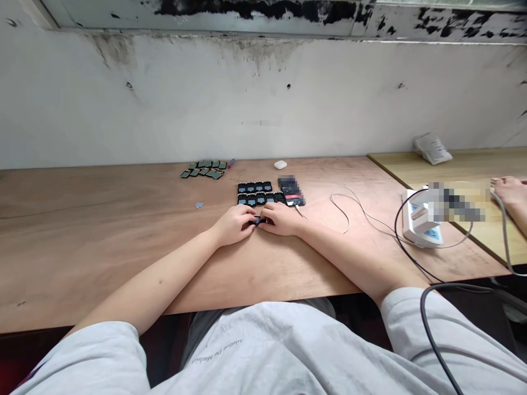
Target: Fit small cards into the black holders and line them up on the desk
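Observation:
My left hand (234,224) and my right hand (280,219) rest on the wooden table (123,236), fingertips meeting. Both pinch one small black part (258,221) between them. Just beyond my fingers lie two rows of several black square parts (258,193) with bluish faces. Farther back to the left sits a loose group of greenish flat parts (205,169).
A phone (291,191) lies right of the black rows, with a white cable (349,211) trailing right. A white earbud case (280,164) sits behind. A white power strip (420,225) and black cord are at right. Another person's hand (510,192) rests on the neighbouring desk.

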Demonstrator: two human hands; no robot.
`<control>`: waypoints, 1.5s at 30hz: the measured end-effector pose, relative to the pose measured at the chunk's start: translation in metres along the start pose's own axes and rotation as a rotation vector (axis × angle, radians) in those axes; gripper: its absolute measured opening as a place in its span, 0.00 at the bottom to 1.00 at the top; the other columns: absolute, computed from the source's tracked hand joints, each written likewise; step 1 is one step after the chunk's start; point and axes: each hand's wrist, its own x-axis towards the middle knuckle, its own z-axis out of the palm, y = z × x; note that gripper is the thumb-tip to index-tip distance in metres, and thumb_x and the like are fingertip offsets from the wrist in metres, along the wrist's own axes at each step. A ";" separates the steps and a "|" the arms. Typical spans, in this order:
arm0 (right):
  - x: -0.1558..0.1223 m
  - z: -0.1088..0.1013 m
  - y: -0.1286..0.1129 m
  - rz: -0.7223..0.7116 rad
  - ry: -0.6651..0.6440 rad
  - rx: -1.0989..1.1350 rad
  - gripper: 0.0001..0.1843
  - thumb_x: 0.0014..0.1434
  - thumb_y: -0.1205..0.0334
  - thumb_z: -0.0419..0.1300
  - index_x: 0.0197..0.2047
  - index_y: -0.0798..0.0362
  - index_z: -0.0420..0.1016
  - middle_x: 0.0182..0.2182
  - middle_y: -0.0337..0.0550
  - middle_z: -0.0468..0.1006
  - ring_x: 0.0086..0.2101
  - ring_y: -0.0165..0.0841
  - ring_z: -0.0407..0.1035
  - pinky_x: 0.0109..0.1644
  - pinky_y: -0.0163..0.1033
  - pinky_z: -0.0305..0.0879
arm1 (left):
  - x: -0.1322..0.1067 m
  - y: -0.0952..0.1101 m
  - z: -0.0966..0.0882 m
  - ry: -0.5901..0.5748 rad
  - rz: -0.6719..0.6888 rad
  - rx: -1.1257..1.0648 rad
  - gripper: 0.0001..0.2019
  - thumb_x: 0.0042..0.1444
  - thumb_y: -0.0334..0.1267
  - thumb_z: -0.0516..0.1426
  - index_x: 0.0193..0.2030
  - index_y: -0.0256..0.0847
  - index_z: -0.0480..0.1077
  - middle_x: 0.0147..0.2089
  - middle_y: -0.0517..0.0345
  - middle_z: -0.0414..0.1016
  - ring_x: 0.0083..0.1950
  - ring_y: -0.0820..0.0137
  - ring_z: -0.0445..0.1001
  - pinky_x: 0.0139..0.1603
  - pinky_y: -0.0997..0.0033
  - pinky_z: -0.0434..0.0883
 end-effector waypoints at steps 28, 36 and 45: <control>-0.002 0.003 0.005 -0.028 0.079 0.058 0.15 0.67 0.56 0.65 0.54 0.51 0.75 0.51 0.51 0.74 0.41 0.38 0.72 0.48 0.44 0.69 | 0.002 -0.017 0.001 0.106 0.024 0.063 0.09 0.64 0.44 0.63 0.45 0.47 0.84 0.48 0.51 0.83 0.54 0.57 0.71 0.59 0.51 0.72; -0.003 0.008 0.008 -0.094 0.170 0.001 0.17 0.65 0.66 0.61 0.57 0.51 0.72 0.61 0.57 0.69 0.48 0.41 0.73 0.53 0.47 0.73 | 0.018 -0.067 -0.014 0.336 -0.674 0.415 0.17 0.69 0.48 0.55 0.49 0.42 0.82 0.51 0.42 0.82 0.59 0.46 0.69 0.60 0.41 0.63; -0.002 0.001 0.002 -0.099 0.103 -0.034 0.08 0.68 0.64 0.60 0.50 0.52 0.76 0.58 0.54 0.74 0.50 0.42 0.72 0.53 0.47 0.71 | 0.031 -0.091 -0.009 0.068 -0.695 0.474 0.24 0.72 0.51 0.47 0.59 0.44 0.79 0.59 0.37 0.75 0.65 0.41 0.64 0.61 0.39 0.64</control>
